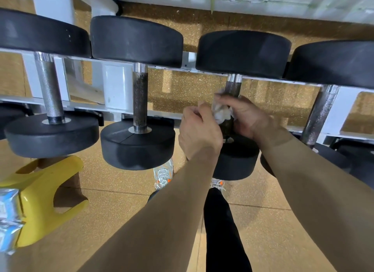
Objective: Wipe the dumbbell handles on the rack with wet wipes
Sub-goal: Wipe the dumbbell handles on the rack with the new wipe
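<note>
The right grip is curled round a white wipe and holds it tight on the handle of the third dumbbell from the left. The left grip is just beside the wipe on the other side, with its fingers curled. I cannot tell if it pinches the wipe or holds nothing.

The handle runs straight away from the person, from the near black end to the far black end. The wipe sits about the middle of it. A dark bare bit of handle shows past the wipe, toward the far end, and a short bit shows below it. So I think the next rub must go along the bar, away and back, not across.

The dumbbell lies on the white rack. The next handle is near the right arm.
</note>
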Demonstrator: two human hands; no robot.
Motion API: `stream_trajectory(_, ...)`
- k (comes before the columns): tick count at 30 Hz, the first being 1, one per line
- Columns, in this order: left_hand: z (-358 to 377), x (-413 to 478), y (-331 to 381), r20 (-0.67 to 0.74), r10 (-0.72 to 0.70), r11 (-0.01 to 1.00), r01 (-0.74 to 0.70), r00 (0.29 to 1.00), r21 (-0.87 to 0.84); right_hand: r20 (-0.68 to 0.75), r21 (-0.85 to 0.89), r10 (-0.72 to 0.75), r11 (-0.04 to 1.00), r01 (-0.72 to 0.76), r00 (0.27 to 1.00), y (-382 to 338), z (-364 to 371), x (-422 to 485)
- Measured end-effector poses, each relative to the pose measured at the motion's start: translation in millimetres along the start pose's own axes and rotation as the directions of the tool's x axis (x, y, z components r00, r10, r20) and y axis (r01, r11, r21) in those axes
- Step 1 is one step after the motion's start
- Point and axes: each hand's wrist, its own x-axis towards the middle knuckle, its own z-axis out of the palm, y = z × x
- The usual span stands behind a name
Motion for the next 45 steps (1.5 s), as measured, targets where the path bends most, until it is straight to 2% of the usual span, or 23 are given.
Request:
stream_trajectory(3, -4, -4, 4, 0.130, -0.011, 0.998, 0.003, 0.991, 0.067, -0.037, -0.251, -0.080, 0.966, 0.069, 0.996, 15, 1, -21)
stream_trajectory(9, -4, 11, -3, 0.251, -0.061, 0.998, 0.052, 0.966, 0.044, -0.304, -0.289, -0.283, 0.937, 0.195, 0.910, 21, 6, -49)
stream_trajectory(11, -5, 14, -4, 0.235, -0.034, 0.999, 0.040, 0.971, -0.020, -0.409, -0.206, -0.284, 0.955, 0.216, 0.867, 21, 9, -55)
stream_trajectory(13, -9, 15, -1, 0.228, 0.012, 0.994, 0.013, 0.974, -0.111, -0.471, -0.040, -0.204, 0.977, 0.210, 0.858, 17, 11, -61)
stream_trajectory(15, -13, 15, 3, 0.293, 0.091, 0.982, -0.037, 0.952, -0.185, -0.473, 0.019, -0.177, 0.977, 0.211, 0.863, 13, 10, -65)
stream_trajectory(17, -14, 15, 6, 0.339, 0.119, 0.982, -0.060, 0.933, -0.178, -0.465, -0.015, -0.210, 0.973, 0.229, 0.860, 12, 8, -66)
stream_trajectory(20, -12, 21, 6, 0.299, 0.109, 0.987, -0.069, 0.948, -0.142, -0.473, -0.065, -0.254, 0.965, 0.254, 0.844, 16, 2, -61)
stream_trajectory(23, -14, 30, 6, 0.321, 0.107, 0.987, -0.062, 0.941, -0.146, -0.492, -0.157, -0.286, 0.958, 0.239, 0.822, 18, -8, -52)
stream_trajectory(27, -17, 33, 7, 0.474, 0.012, 0.996, 0.033, 0.881, -0.088, -0.365, -0.268, -0.244, 0.952, 0.149, 0.899, 15, -19, -45)
stream_trajectory(29, -19, 32, 9, 0.506, -0.001, 1.000, 0.012, 0.862, -0.018, -0.327, -0.379, -0.260, 0.917, 0.125, 0.908, 12, -21, -40)
stream_trajectory(31, -23, 33, 13, 0.491, 0.004, 1.000, -0.012, 0.871, 0.013, -0.333, -0.472, -0.321, 0.871, 0.138, 0.887, 7, -21, -42)
stream_trajectory(32, -27, 33, 15, 0.486, 0.001, 1.000, 0.002, 0.874, -0.005, -0.356, -0.457, -0.342, 0.876, 0.157, 0.870, 5, -23, -43)
stream_trajectory(36, -38, 30, 22, 0.500, 0.038, 0.942, 0.136, 0.865, -0.306, -0.393, -0.114, -0.322, 0.947, 0.302, 0.861, -3, -29, -51)
stream_trajectory(38, -39, 28, 23, 0.465, 0.068, 0.914, 0.131, 0.883, -0.383, -0.403, -0.075, -0.306, 0.950, 0.302, 0.863, -4, -28, -50)
stream_trajectory(40, -33, 29, 21, 0.384, 0.089, 0.933, 0.058, 0.919, -0.356, -0.443, -0.149, -0.337, 0.942, 0.302, 0.831, -1, -20, -46)
stream_trajectory(43, -21, 33, 18, 0.199, 0.132, 0.973, -0.089, 0.971, -0.213, -0.529, -0.413, -0.483, 0.865, 0.285, 0.698, 6, -11, -35)
stream_trajectory(45, -16, 36, 16, 0.097, 0.220, 0.972, -0.209, 0.971, -0.110, -0.528, -0.499, -0.566, 0.810, 0.308, 0.633, 10, -10, -28)
